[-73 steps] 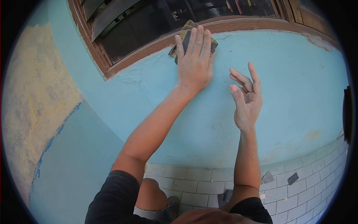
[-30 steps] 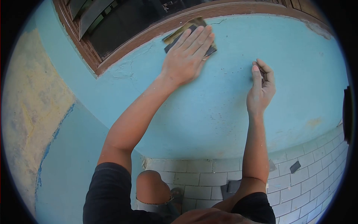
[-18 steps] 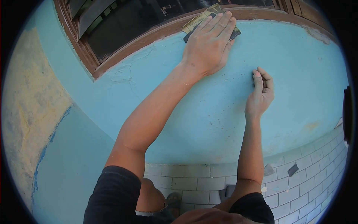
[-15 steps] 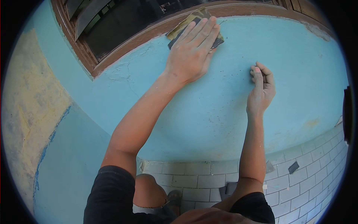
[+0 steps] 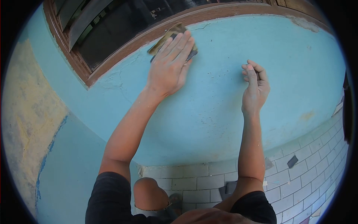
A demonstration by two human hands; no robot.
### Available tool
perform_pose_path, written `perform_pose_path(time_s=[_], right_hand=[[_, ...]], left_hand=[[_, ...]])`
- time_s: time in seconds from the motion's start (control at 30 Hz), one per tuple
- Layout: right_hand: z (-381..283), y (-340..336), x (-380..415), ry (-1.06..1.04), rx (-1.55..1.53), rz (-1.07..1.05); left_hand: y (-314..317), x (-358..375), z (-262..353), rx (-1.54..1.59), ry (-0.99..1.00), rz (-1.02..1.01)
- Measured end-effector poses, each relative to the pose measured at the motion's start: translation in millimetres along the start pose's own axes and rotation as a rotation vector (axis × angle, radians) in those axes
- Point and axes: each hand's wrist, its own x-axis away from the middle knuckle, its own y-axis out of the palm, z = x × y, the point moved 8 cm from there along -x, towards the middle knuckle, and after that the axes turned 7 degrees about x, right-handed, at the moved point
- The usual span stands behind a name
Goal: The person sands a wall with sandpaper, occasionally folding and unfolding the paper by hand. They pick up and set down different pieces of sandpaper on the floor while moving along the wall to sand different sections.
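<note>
My left hand (image 5: pixel 167 71) lies with its fingers stretched out over a folded sheet of sandpaper (image 5: pixel 159 45), pressing it against the light blue wall (image 5: pixel 212 100) just below the window frame. The sheet's tan backing and dark grit side stick out past the fingers. To the right, my right hand (image 5: pixel 256 84) is held in front of the wall with the fingers curled in and the thumb against them. Nothing shows in it, and its fingers look dusty.
A brown wooden window frame (image 5: pixel 123 51) with dark glass runs along the top. Cracks and chipped plaster mark the wall. Below lies a tiled floor (image 5: pixel 184 183) with a small dark piece (image 5: pixel 292 161) on it. A yellowish bare patch (image 5: pixel 33 108) shows at left.
My left hand has slid left and slightly down along the wall with the sandpaper. The right hand keeps its curled shape, and the view has shifted slightly.
</note>
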Motion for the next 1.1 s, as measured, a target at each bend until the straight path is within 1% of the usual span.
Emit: perform_pose_path(time_s=[0.03,0.07,0.1,0.17,0.2,0.27,0.3,0.4,0.43,0.5,0.57,0.63,0.67,0.7,0.73,0.77,0.83,0.9,0.93,1.0,1.07,1.1], right_hand=[[-4,-1,-1,-0.029,0.002,-0.024],[-7,-2,-1,-0.059,0.005,-0.046],[-7,-7,-4,-0.062,0.003,-0.027],[-6,-17,-8,-0.060,0.003,0.045],[-4,-16,-9,-0.061,0.008,0.039],[4,-19,-8,-0.052,-0.010,0.114],[6,-15,-7,-0.049,-0.006,0.109],[12,1,0,-0.001,0.011,0.038],[10,7,2,-0.011,-0.013,-0.004],[6,13,7,-0.015,-0.045,-0.035],[-2,32,16,-0.056,0.002,-0.221],[-6,59,33,-0.031,-0.026,-0.461],[-9,71,44,-0.045,-0.017,-0.553],[-11,84,57,-0.058,-0.004,-0.651],[-10,93,67,-0.061,-0.001,-0.660],[-9,101,77,-0.086,0.041,-0.645],[-11,108,87,-0.111,0.085,-0.641],[-7,123,103,0.214,-0.303,-0.815],[-7,124,104,0.222,-0.299,-0.827],[6,130,118,0.542,-0.508,-0.953],[7,133,121,0.529,-0.487,-0.990],[9,134,124,0.574,-0.518,-0.995]], left_hand=[[-5,18,-4,0.000,0.010,-0.009],[-8,36,-12,-0.051,-0.021,-0.022],[-7,40,-18,-0.100,-0.045,-0.027],[-3,26,-13,-0.083,-0.033,0.018],[-1,16,-10,-0.071,-0.028,0.063],[7,-17,-5,-0.030,-0.016,0.110],[7,-28,-3,0.009,0.000,0.149],[8,-36,-1,0.022,0.000,0.148],[6,-25,-2,0.020,-0.011,0.145],[5,12,-1,-0.005,-0.015,0.036],[-1,44,-1,0.287,-0.176,-0.086],[-16,72,-6,0.869,-0.551,0.200],[-22,77,1,0.868,-0.546,0.201],[-21,87,0,1.224,-0.688,0.303],[-18,95,1,1.582,-0.825,0.411],[-25,93,7,1.595,-0.844,0.510],[-26,104,6,1.580,-0.852,0.544],[-24,115,4,1.561,-0.866,0.580],[-23,121,3,1.505,-0.891,0.619],[-24,134,4,1.447,-0.930,0.668],[-21,144,6,1.480,-0.971,0.648],[-22,150,6,1.482,-0.980,0.660]])
